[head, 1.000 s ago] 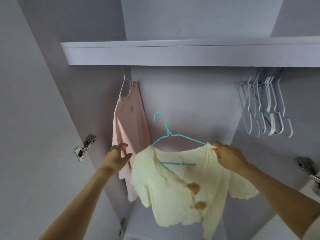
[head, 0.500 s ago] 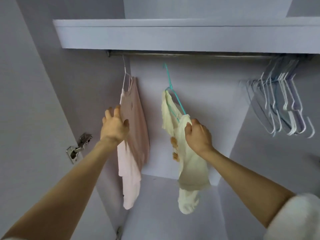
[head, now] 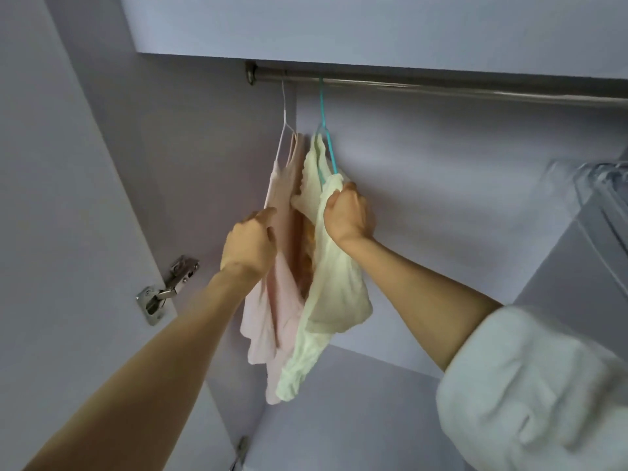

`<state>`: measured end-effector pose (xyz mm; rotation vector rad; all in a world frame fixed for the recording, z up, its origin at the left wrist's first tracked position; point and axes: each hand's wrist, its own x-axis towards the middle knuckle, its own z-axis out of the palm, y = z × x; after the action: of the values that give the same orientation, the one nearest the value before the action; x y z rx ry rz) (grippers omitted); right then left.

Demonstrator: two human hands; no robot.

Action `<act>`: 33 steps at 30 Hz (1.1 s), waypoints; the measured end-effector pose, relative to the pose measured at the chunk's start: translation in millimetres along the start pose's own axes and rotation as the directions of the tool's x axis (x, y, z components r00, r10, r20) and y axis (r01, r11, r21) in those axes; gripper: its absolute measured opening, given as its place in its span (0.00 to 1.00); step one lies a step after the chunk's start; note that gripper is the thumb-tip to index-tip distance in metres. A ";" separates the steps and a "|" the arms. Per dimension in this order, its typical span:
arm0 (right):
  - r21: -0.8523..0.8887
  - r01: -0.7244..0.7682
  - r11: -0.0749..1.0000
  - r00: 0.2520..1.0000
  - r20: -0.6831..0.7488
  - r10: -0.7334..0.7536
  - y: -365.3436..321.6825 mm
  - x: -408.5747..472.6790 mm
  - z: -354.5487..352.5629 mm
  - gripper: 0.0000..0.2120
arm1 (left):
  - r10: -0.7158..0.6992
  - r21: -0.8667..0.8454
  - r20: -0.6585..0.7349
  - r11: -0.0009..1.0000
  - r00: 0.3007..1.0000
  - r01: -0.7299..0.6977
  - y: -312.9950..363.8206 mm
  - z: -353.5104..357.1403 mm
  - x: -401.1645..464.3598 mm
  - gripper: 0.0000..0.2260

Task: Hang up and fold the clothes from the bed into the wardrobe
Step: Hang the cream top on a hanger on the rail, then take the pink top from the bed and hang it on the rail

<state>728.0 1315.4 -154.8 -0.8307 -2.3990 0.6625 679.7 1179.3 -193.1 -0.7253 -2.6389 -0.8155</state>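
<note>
A pale yellow top (head: 334,294) hangs on a teal hanger (head: 325,130) whose hook is over the metal wardrobe rail (head: 441,85). My right hand (head: 346,215) grips the yellow top's shoulder over the hanger's end. Just to its left a pink top (head: 282,300) hangs on a white hanger (head: 284,124) from the same rail, touching the yellow top. My left hand (head: 249,244) rests against the pink top, fingers curled at its edge.
Several empty pale hangers (head: 601,198) hang blurred at the right edge. A metal door hinge (head: 166,288) sits on the left wardrobe wall. A shelf (head: 373,28) runs above the rail. The wardrobe's floor panel (head: 339,419) lies below.
The teal hanger with the yellow top has slid left along the rail until it sits against the pink top. My left hand dropped lower on the pink top.
</note>
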 end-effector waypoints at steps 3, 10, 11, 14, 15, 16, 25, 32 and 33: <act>0.026 -0.022 0.999 0.994 0.108 0.019 -1.7 -9.0 12.9 0.15 | 0.081 -0.071 0.036 0.994 0.996 -0.079 -3.4 -2.8 -6.3 0.21; 0.161 0.138 0.977 0.981 0.117 -0.158 23.9 -102.5 16.9 0.22 | 0.030 -0.126 0.149 0.992 0.988 -0.011 -19.9 -15.0 -66.0 0.21; 0.129 0.176 0.976 0.977 0.102 -0.189 28.3 -119.0 15.6 0.22 | 0.018 -0.141 0.149 0.990 0.989 0.003 -22.4 -18.7 -82.6 0.22; 0.147 0.260 0.954 0.943 0.174 -0.284 31.8 -174.1 9.7 0.20 | -0.030 -0.170 0.132 0.984 0.991 0.053 -31.5 -40.6 -144.6 0.21; 0.175 0.261 0.949 0.923 0.242 -0.299 32.5 -189.2 9.0 0.18 | -0.065 -0.171 0.128 0.981 0.990 0.086 -34.7 -46.0 -164.5 0.20; 0.210 0.244 0.947 0.892 0.335 -0.304 31.6 -208.0 8.5 0.17 | -0.114 -0.163 0.137 0.977 0.984 0.136 -39.4 -55.4 -191.0 0.20; 0.374 0.340 0.863 0.359 0.796 -0.487 12.3 -330.9 51.4 0.11 | -0.670 -0.074 -0.001 0.741 0.743 0.668 -92.7 -117.6 -401.6 0.18; 0.578 0.425 0.696 -0.139 0.802 -0.581 -23.6 -490.7 58.4 0.12 | -0.917 -0.134 -0.276 0.332 0.287 0.934 -66.9 -192.9 -608.1 0.16; 0.611 0.421 0.670 -0.217 0.785 -0.580 -32.4 -522.8 54.6 0.12 | -0.922 -0.157 -0.327 0.271 0.209 0.950 -58.1 -204.5 -641.0 0.16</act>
<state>1038.0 929.7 -335.2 1.3663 -3.3095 1.2209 1206.4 774.3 -313.7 1.2078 -2.4821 -0.9234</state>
